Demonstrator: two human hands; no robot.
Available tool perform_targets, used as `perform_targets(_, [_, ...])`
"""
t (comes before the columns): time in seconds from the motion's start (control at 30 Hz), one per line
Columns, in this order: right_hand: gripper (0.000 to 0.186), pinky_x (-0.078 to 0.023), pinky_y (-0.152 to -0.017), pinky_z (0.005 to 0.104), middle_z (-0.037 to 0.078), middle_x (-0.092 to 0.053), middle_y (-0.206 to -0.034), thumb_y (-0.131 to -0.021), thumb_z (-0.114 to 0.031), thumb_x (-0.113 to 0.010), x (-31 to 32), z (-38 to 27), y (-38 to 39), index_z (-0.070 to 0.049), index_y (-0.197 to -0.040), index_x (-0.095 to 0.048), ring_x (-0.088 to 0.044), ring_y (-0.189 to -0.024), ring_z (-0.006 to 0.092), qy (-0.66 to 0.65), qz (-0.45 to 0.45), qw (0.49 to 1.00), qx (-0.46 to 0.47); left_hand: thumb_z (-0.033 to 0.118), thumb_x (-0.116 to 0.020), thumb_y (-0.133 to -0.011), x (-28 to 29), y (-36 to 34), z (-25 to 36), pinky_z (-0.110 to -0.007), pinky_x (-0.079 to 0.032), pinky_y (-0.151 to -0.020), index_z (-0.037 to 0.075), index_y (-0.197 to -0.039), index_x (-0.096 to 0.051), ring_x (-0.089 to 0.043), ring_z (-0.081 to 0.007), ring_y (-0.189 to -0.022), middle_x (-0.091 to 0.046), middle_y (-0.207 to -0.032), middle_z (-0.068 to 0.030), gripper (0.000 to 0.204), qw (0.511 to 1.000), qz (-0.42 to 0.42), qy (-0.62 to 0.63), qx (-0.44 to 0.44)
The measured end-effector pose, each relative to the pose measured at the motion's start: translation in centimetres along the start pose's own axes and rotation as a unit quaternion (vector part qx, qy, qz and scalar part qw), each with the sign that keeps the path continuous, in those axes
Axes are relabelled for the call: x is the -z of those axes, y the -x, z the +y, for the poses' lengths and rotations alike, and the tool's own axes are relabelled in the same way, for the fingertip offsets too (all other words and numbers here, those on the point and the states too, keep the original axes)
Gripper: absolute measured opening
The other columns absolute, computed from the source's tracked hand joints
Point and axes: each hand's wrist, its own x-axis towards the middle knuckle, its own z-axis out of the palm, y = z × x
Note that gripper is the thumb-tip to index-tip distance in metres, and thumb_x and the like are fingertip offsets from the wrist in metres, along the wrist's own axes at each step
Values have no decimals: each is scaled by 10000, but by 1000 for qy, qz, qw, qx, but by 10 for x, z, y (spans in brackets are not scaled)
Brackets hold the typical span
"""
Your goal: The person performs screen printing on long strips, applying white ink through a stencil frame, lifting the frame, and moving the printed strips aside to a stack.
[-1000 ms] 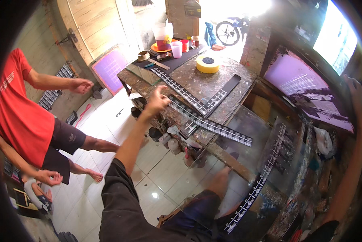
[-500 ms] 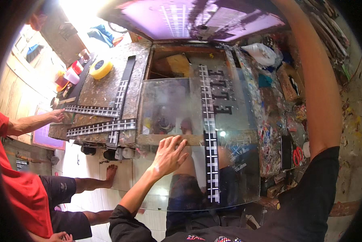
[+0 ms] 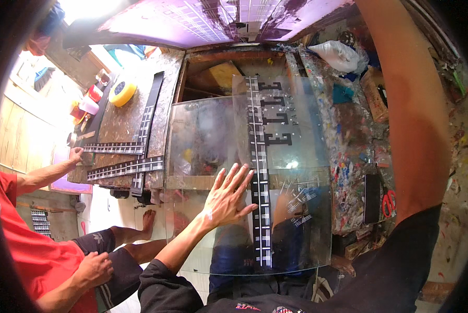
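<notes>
My left hand lies with its fingers spread over a glass plate, its fingertips and thumb at the left edge of a long black strip printed with white crossed lines. The strip runs from the far part of the glass toward my lap. Beside its far half lie black block letters on a clear sheet. My right arm reaches up along the right side, and its hand is outside the picture. At the top stands a raised printing screen with purple mesh and light line patterns.
On the left bench lie several patterned black strips and a yellow tape roll. A co-worker in red holds a strip end with one hand. Red scissors, a black flat object and a white bag lie at right.
My left hand has moved right and spread its fingers, coming against the strip's edge. The co-worker's far hand now pinches a strip end. My view has shifted slightly.
</notes>
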Motion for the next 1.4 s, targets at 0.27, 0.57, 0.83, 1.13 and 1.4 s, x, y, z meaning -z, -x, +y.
perform_targets(0.27, [504,-468,-973,447,244,-682,-1090,-972,-442,-517,-3,-1,-1,-25,-1213,-664,-650,-1056,385,-11,-10,1000,10,656,-527,-925,1,1,2,-529,-87,-1251,9,-1530,-388,-147,-345,-1546,-287,-1636,-130,897,1000,-24,1,-9])
perform_targets(0.57, [536,-479,-956,462,252,-686,-1068,-964,-481,-518,-9,-6,-5,-22,-1195,-668,-656,-1038,400,-9,-20,1000,14,677,-555,-895,0,2,0,-532,-77,-1253,15,-1530,-394,-132,-343,-1550,-290,-1639,-118,931,1000,-20,14,-14])
perform_targets(0.83, [565,-488,-940,475,259,-690,-1047,-956,-515,-519,-9,-9,-3,-19,-1180,-672,-662,-1023,412,-6,-22,1000,10,653,-576,-895,4,4,1,-539,-68,-1251,64,-1553,-370,-152,-345,-1547,-286,-1646,-102,907,1000,-21,21,-9])
perform_targets(1.13, [600,-499,-922,490,267,-694,-1025,-948,-553,-519,-10,-8,-3,-15,-1163,-677,-668,-1005,427,-4,-28,1000,8,583,-601,-901,8,2,0,-555,-77,-1247,69,-1555,-360,-195,-303,-1544,-298,-1642,-104,866,999,-33,24,-32])
perform_targets(1.4, [632,-509,-906,504,275,-697,-1005,-940,-587,-520,-15,-7,-5,-12,-1147,-681,-673,-989,440,-8,-33,999,10,572,-623,-891,7,4,-3,-561,-80,-1246,56,-1543,-379,-209,-294,-1541,-315,-1633,-117,866,999,-27,32,-35])
